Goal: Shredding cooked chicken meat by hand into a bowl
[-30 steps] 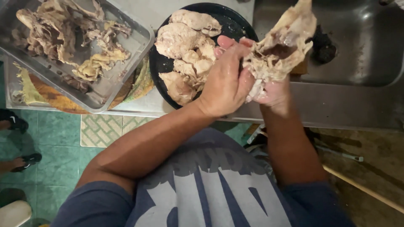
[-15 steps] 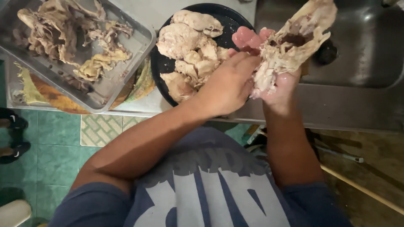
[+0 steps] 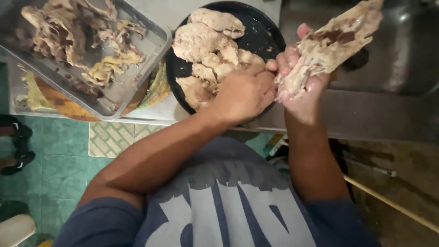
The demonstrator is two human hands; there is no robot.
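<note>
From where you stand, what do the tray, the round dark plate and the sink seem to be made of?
The tray looks like thin metal, dull grey with a rolled rim. The round plate is matte black, perhaps coated metal or stoneware; I can't tell which. The sink appears to be stainless steel, with brushed grey walls that catch soft glints.

Pale counter beside a steel sink, set with 2 vessels

A light countertop [image 3: 155,112] runs along the top of the view and meets a stainless steel sink [image 3: 402,59] at its right end. On the counter sits 1 metal tray [image 3: 114,91] heaped with stripped bones and scraps, resting partly on a yellow and orange patterned mat [image 3: 55,103]. Just beside the tray stands 1 round black plate [image 3: 260,32] piled with pale pieces of cooked meat.
</note>
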